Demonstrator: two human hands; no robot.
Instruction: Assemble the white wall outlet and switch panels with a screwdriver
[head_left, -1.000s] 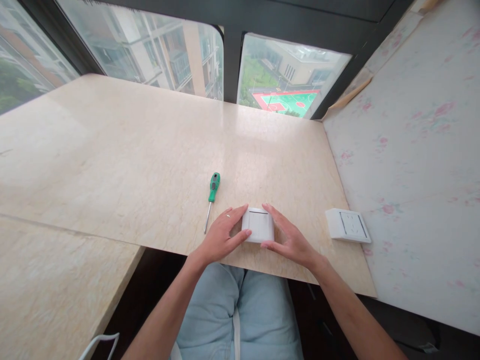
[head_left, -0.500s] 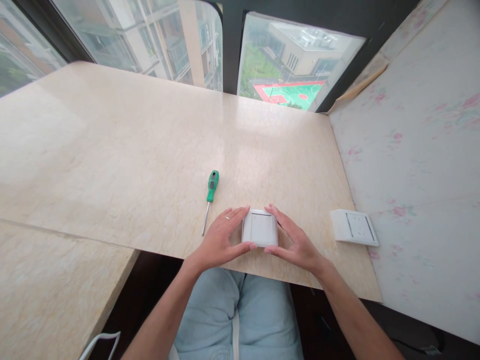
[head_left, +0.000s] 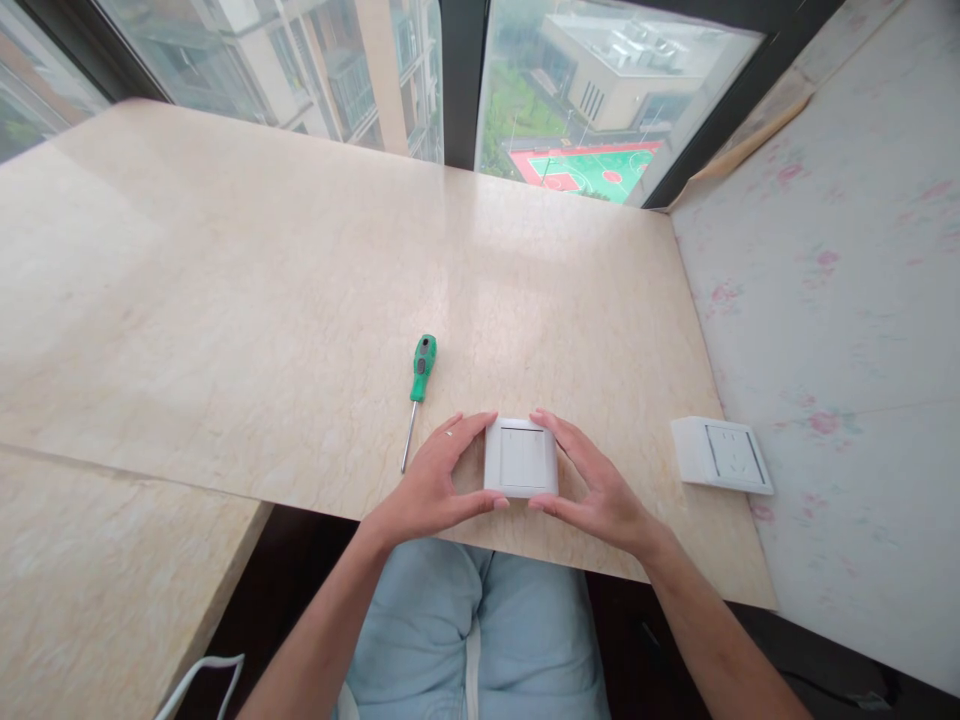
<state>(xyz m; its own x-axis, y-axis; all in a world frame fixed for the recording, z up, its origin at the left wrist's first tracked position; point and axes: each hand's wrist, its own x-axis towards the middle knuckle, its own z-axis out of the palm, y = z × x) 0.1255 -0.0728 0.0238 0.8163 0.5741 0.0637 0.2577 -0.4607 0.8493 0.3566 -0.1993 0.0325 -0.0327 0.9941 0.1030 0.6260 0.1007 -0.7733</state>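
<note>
A white wall switch (head_left: 523, 460) with a square rocker lies near the front edge of the marble-patterned counter. My left hand (head_left: 444, 480) grips its left side, thumb at the near edge and fingers at the far left corner. On the other side my right hand (head_left: 589, 485) holds it the same way, with the thumb at the near edge and fingertips at the far right corner. A green-handled screwdriver (head_left: 423, 368) lies to the left of the switch, its shaft pointing toward me, touched by neither hand.
A white socket box (head_left: 724, 455) sits at the right, against the flowered wall (head_left: 847, 330). The counter (head_left: 262, 280) runs back to the dark-framed windows. Its front edge is just above my lap, and a white cable (head_left: 202, 680) shows at lower left.
The camera view has shifted slightly, so the socket box and wall appear further right. Both hands keep their hold on the switch, and the screwdriver stays on the counter.
</note>
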